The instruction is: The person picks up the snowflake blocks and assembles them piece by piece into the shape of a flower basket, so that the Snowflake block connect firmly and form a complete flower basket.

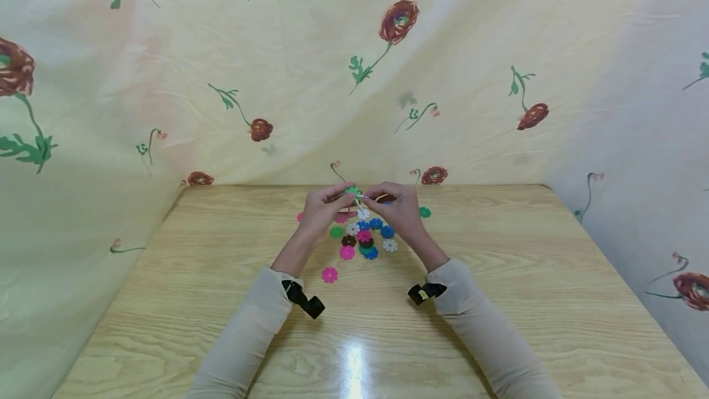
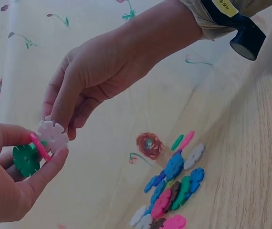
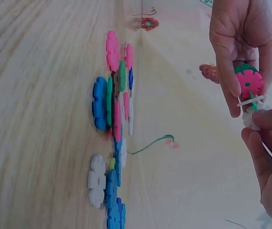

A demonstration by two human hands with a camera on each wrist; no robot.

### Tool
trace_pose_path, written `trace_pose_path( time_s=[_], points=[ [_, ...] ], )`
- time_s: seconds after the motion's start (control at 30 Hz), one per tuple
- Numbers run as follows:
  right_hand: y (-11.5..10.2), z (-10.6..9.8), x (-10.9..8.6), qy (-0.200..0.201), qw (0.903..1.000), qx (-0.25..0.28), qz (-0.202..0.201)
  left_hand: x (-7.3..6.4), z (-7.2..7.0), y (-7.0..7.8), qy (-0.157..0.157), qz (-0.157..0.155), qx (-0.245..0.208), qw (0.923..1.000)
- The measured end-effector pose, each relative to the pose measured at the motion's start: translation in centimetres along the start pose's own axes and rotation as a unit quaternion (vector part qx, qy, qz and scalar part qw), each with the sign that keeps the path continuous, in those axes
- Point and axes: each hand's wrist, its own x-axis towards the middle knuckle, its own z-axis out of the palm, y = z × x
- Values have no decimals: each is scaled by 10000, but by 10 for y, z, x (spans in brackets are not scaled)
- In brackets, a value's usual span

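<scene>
Above the far part of the table, both hands meet at a small joined cluster of notched plastic flower discs. My left hand [image 1: 320, 209] holds the cluster between thumb and fingers. A green disc [image 2: 26, 160] and a pink disc [image 3: 249, 82] show in it, the pink one edge-on in the left wrist view. My right hand [image 1: 403, 209] pinches a white disc [image 2: 55, 135] between thumb and forefinger, right against the cluster. Another white piece [image 3: 245, 102] shows edge-on beside the pink disc in the right wrist view. The fingertips partly cover the pieces.
Loose flower discs lie scattered below the hands, among them a pink disc [image 1: 329, 274] nearest the person, a white disc [image 1: 390, 245] and a blue disc [image 1: 387, 231]. A green disc [image 1: 424, 212] lies right of the right hand. Floral cloth [image 1: 310, 66] hangs behind the wooden table [image 1: 498, 300].
</scene>
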Motion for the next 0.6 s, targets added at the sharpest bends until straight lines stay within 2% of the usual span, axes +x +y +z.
trace_pose_path(
  time_s=[0.17, 0.37, 0.47, 0.6],
  points=[
    [-2, 1, 1, -37, 10000, -51, 5, 1, -3, 1, -161, -92, 22, 9998],
    [-10, 0, 3, -59, 9995, 108, 294, 2, -5, 7, -526, -145, -115, 9984],
    [-8, -2, 4, -151, 9989, 206, 403, 2, -6, 9, -370, -201, -218, 9989],
    [-9, -6, 6, -395, 9972, 335, 548, 1, -5, 11, 92, -326, -382, 9987]
  ],
)
